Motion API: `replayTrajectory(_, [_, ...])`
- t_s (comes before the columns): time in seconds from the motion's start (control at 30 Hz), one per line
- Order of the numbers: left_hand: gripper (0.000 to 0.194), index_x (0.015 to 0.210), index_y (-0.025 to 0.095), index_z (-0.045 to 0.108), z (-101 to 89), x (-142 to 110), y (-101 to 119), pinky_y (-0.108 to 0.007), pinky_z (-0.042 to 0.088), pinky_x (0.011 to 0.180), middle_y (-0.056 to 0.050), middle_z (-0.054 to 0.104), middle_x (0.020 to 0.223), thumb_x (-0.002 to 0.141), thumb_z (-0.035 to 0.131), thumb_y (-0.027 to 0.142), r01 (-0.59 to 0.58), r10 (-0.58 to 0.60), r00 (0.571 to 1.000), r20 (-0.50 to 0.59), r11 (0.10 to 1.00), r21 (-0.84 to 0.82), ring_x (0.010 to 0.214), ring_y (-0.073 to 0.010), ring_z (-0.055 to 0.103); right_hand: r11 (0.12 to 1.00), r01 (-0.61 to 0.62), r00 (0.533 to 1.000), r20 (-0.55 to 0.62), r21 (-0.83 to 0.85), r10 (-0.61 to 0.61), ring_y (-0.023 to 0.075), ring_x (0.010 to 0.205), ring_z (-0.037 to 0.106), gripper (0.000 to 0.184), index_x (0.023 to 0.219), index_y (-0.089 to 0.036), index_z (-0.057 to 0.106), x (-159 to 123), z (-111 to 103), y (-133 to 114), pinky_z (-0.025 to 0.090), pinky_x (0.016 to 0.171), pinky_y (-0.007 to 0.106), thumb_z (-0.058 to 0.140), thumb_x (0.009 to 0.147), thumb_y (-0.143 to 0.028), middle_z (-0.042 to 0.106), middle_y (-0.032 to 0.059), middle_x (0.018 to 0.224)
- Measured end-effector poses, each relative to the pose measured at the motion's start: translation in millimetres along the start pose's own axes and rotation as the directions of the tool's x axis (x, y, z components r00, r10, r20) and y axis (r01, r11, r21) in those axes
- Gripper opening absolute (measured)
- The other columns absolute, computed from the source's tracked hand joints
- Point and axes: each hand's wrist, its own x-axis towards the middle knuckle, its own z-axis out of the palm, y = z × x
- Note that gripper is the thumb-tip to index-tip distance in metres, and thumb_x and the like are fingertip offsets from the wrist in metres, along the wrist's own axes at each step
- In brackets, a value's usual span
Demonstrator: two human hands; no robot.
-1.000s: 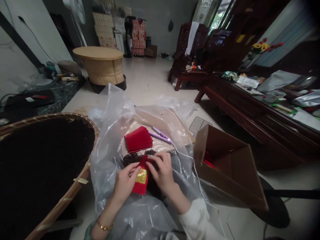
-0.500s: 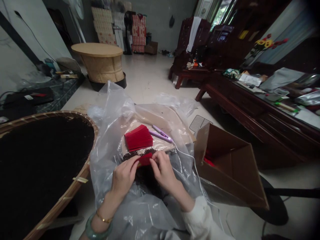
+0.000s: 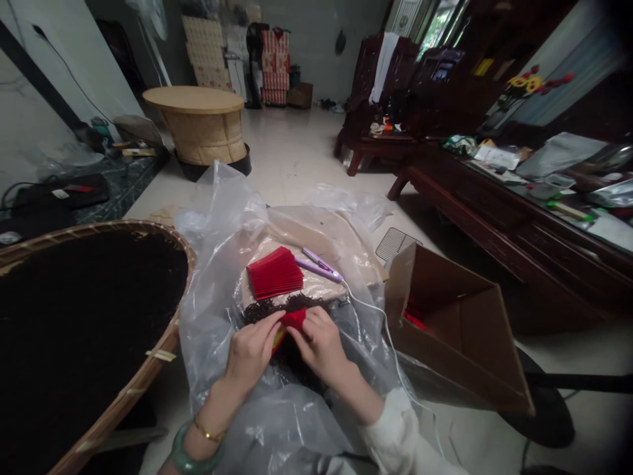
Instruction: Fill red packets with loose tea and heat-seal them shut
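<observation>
A small red packet with some yellow on its lower face is pinched between both my hands. My left hand grips its left side with thumb and fingers. On the other side, my right hand closes on the upper right part. Dark, curly, stringy material lies right behind and beneath the packet. Just beyond it, a fanned stack of similar red packets rests on plastic-covered board. Beside the stack lies a purple hair straightener with a white cord.
Clear plastic sheeting spreads around my lap and the board. At left stands a wide woven tray filled with dark material. An open cardboard box with something red inside is at right, near a dark wooden table.
The packet has turned in my hands from lying nearly level to a steeper angle, showing yellow below. My hands have shifted slightly to the right, and more dark material shows behind them.
</observation>
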Motion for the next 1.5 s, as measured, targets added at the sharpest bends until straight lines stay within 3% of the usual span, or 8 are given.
replayTrajectory(0.17, [0.030,0.117,0.021,0.067,-2.5,3,-4,-0.029,0.060,0.073,-0.008,0.078,0.098,0.097,0.044,0.022,-0.069,0.069,0.997,0.032,0.998,-0.002,0.078,-0.0181,0.074,0.964,-0.226,0.963,0.179,0.143,0.200,0.0153,0.065,0.055,0.030,0.075,-0.019,0.067,1,-9,4,0.041,0.074,0.032,0.051,0.096,-0.034,0.066,0.0012,0.068])
replayTrajectory(0.33, [0.031,0.114,0.020,0.067,-6.9,10,-5,-0.027,0.056,0.068,-0.006,0.077,0.090,0.097,0.042,0.019,-0.149,0.147,0.986,0.078,0.989,0.011,0.069,-0.0152,0.070,0.663,-0.522,0.839,0.462,0.538,0.286,0.0178,0.072,0.062,0.045,0.087,-0.016,0.073,3,-5,18,0.049,0.075,0.031,0.064,0.080,-0.059,0.072,0.0023,0.080])
replayTrajectory(0.43, [0.028,0.115,0.021,0.066,-9.5,15,-3,-0.035,0.055,0.080,-0.008,0.076,0.095,0.095,0.047,0.019,-0.166,0.161,0.985,0.054,0.982,0.093,0.084,-0.0203,0.069,0.572,-0.574,0.816,0.470,0.586,0.337,0.0184,0.075,0.064,0.054,0.087,-0.015,0.073,6,-2,23,0.050,0.080,0.034,0.056,0.082,-0.066,0.073,0.0030,0.082])
replayTrajectory(0.57, [0.054,0.132,0.023,0.055,-10.9,13,-5,-0.051,0.048,0.095,-0.014,0.064,0.126,0.080,0.070,0.029,-0.072,0.052,0.993,0.109,0.979,0.189,0.115,-0.0339,0.057,0.548,-0.538,0.843,0.406,0.640,0.352,0.0205,0.089,0.065,0.055,0.097,-0.018,0.073,9,-8,20,0.049,0.092,0.037,0.053,0.084,-0.067,0.073,0.0040,0.091])
replayTrajectory(0.83, [0.056,0.127,0.023,0.054,-6.5,7,-8,-0.041,0.054,0.085,-0.009,0.067,0.112,0.075,0.073,0.017,-0.119,0.112,0.960,0.258,0.993,0.010,0.096,-0.0248,0.060,0.480,-0.617,0.770,0.605,0.624,0.203,0.0173,0.083,0.059,0.053,0.098,-0.015,0.069,3,-17,11,0.048,0.088,0.034,0.065,0.078,-0.064,0.069,0.0022,0.090])
replayTrajectory(1.03, [0.056,0.124,0.018,0.059,-11.8,12,8,-0.060,0.034,0.105,-0.013,0.068,0.120,0.072,0.077,0.027,-0.171,0.131,0.961,0.245,0.974,0.150,0.126,-0.0384,0.048,0.448,-0.669,0.730,0.635,0.592,0.251,0.0192,0.093,0.057,0.062,0.108,-0.014,0.066,-3,-9,18,0.041,0.099,0.040,0.055,0.082,-0.070,0.067,0.0055,0.102])
replayTrajectory(1.27, [0.059,0.131,0.018,0.056,-10.7,2,14,-0.044,0.047,0.085,-0.015,0.065,0.128,0.074,0.071,0.016,-0.134,0.067,0.959,0.277,0.963,0.233,0.115,-0.0336,0.057,0.484,-0.660,0.722,0.664,0.574,0.197,0.0191,0.093,0.058,0.065,0.099,-0.016,0.067,1,-14,17,0.041,0.102,0.041,0.045,0.083,-0.075,0.067,0.0048,0.097])
replayTrajectory(1.5, [0.047,0.126,0.016,0.055,3.3,-7,3,-0.046,0.052,0.091,-0.013,0.066,0.125,0.079,0.059,0.011,-0.167,0.142,0.971,0.192,0.979,0.119,0.114,-0.0303,0.058,0.494,-0.667,0.705,0.687,0.558,0.176,0.0199,0.094,0.058,0.070,0.099,-0.015,0.069,-2,-15,17,0.041,0.103,0.042,0.041,0.083,-0.077,0.067,0.0075,0.099])
